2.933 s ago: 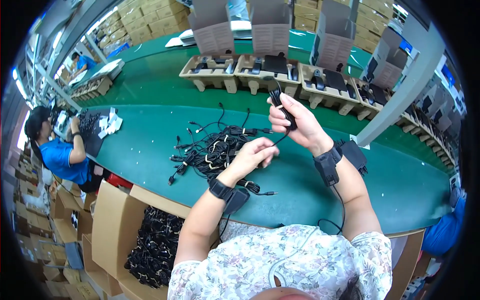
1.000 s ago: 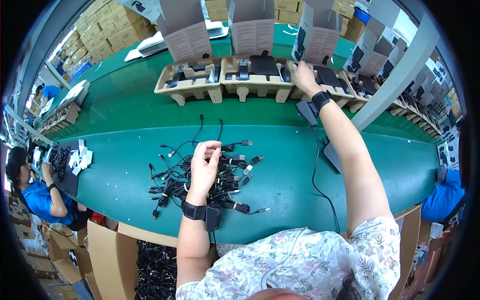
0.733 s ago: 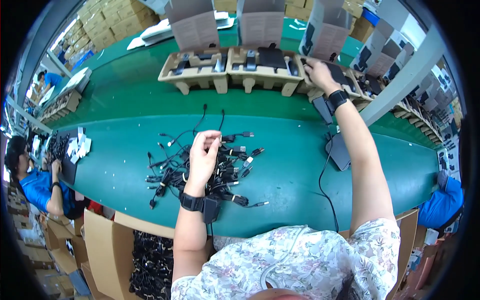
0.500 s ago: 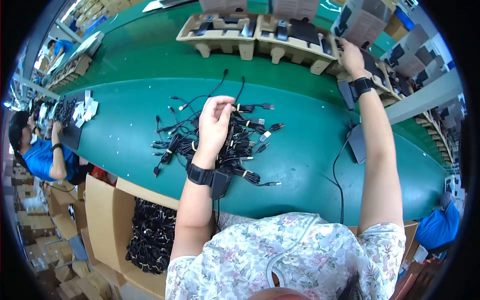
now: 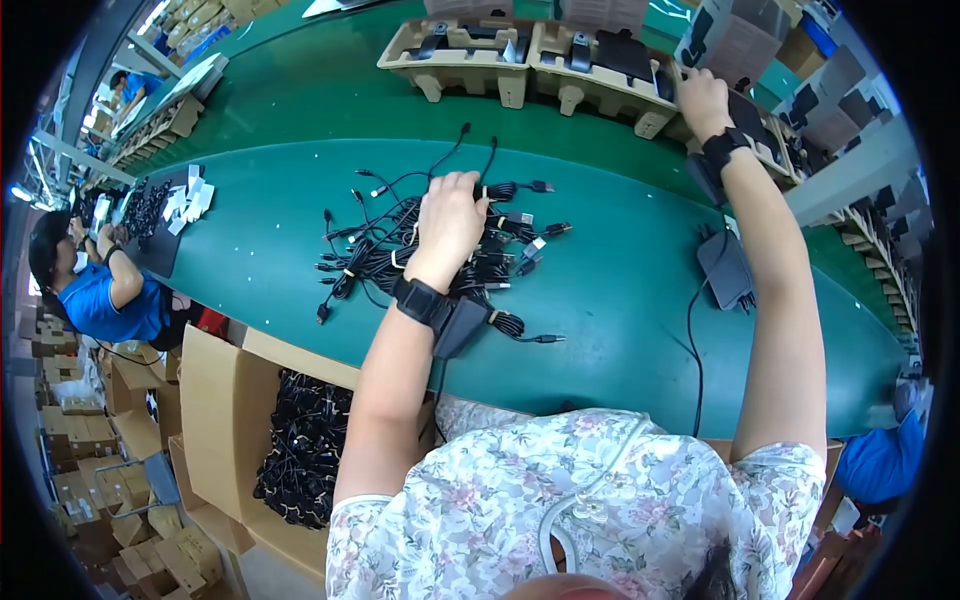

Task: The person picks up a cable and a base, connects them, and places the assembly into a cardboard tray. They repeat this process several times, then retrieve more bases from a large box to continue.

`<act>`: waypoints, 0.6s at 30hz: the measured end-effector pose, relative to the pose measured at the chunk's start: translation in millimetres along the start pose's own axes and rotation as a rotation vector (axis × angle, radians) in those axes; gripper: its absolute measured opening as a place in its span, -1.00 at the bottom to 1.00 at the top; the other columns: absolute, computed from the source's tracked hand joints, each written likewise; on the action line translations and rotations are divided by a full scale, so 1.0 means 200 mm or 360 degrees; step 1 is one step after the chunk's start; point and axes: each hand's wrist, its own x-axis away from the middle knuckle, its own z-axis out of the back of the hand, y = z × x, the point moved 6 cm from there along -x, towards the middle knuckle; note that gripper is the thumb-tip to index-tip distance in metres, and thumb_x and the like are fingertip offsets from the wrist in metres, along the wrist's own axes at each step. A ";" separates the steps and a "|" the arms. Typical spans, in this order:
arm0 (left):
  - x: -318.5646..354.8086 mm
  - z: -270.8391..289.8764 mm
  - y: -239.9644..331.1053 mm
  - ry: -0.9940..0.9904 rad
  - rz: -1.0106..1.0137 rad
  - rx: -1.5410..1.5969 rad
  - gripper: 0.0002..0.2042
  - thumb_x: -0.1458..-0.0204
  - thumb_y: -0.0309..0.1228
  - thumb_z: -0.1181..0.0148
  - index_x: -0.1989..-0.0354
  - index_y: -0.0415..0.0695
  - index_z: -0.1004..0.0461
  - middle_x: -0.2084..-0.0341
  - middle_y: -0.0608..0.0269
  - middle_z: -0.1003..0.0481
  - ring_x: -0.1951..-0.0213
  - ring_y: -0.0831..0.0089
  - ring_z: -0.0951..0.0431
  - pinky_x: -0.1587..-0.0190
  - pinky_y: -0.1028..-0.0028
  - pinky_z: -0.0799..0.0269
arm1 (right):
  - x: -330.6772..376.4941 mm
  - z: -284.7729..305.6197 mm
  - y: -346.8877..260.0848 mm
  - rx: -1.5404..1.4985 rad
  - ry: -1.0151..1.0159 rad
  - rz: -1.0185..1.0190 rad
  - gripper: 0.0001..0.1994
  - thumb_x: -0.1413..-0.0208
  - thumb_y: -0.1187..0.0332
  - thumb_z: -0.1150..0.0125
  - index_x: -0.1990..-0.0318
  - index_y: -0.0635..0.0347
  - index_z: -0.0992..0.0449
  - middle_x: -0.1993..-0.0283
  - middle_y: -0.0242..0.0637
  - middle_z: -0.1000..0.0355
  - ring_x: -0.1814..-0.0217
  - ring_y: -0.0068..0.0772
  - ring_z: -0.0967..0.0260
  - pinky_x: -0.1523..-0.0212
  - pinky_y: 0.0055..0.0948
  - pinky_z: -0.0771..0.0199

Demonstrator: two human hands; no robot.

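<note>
A pile of black USB cables (image 5: 385,250), several tied into small bundles, is spread over the green table. My left hand (image 5: 452,225) lies palm down on the pile, its fingers curled in among the cables. Whatever those fingers grip is hidden beneath them. My right hand (image 5: 703,103) is stretched out to the end of a moulded pulp tray (image 5: 655,124) at the far right. Its fingers are bent over the tray's rim, and what they hold, if anything, does not show. Dark parts sit inside the tray.
Another pulp tray (image 5: 455,78) stands left of the first. Printed boxes (image 5: 738,45) are behind them. A black device (image 5: 726,268) with a cord lies right of the pile. An open carton (image 5: 225,425) of black cables stands lower left. A co-worker (image 5: 115,295) sits far left.
My left hand has turned from palm sideways to palm down, settling onto the cables with its fingers curled. My right hand remains at the tray. The whole view has shifted slightly.
</note>
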 end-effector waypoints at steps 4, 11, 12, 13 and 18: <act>-0.04 -0.01 0.04 -0.0318 -0.0050 -0.0418 -0.72 0.15 -0.45 -0.23 0.21 -0.15 -0.43 0.27 0.06 -0.39 0.15 0.12 -0.37 0.08 0.27 -0.30 | 0.10 0.25 -0.13 0.0100 0.0391 0.0029 -0.84 0.04 0.39 -0.06 0.31 0.12 -0.53 0.27 -0.31 -0.39 0.19 -0.27 -0.32 0.35 -0.26 -0.30; 0.00 0.00 0.08 -0.0246 -0.0272 -0.0058 -0.76 0.17 -0.44 -0.26 0.31 -0.18 -0.39 0.35 0.09 -0.34 0.27 0.15 -0.37 0.17 0.29 -0.33 | 0.53 0.75 -0.80 -0.1723 0.0617 0.0744 -0.74 0.02 0.22 -0.12 0.23 0.17 -0.50 0.24 -0.19 -0.44 0.15 -0.13 -0.36 0.20 -0.21 -0.35; 0.01 0.00 0.08 -0.0242 -0.0284 -0.0065 -0.76 0.17 -0.44 -0.26 0.31 -0.18 -0.39 0.35 0.09 -0.34 0.27 0.15 -0.37 0.17 0.29 -0.33 | 0.57 0.78 -0.89 -0.1793 0.0491 0.0816 -0.73 0.00 0.19 -0.12 0.25 0.18 -0.50 0.27 -0.20 -0.45 0.17 -0.12 -0.37 0.20 -0.20 -0.36; 0.02 0.01 0.10 -0.0192 -0.0358 -0.0015 -0.76 0.16 -0.44 -0.26 0.30 -0.18 -0.39 0.33 0.09 -0.35 0.26 0.15 -0.38 0.18 0.30 -0.34 | 0.59 0.80 -0.95 -0.1863 0.0363 0.0891 -0.72 -0.01 0.16 -0.12 0.27 0.19 -0.50 0.30 -0.20 -0.46 0.19 -0.11 -0.39 0.21 -0.19 -0.38; 0.04 0.05 0.16 0.0154 -0.0292 0.0395 -0.77 0.12 -0.44 -0.25 0.29 -0.19 -0.39 0.27 0.07 -0.40 0.22 0.15 -0.42 0.18 0.34 -0.36 | 0.54 0.78 -0.97 -0.1718 -0.0050 0.0894 -0.68 -0.07 0.09 -0.06 0.32 0.19 -0.50 0.36 -0.18 -0.45 0.25 -0.18 -0.41 0.26 -0.23 -0.38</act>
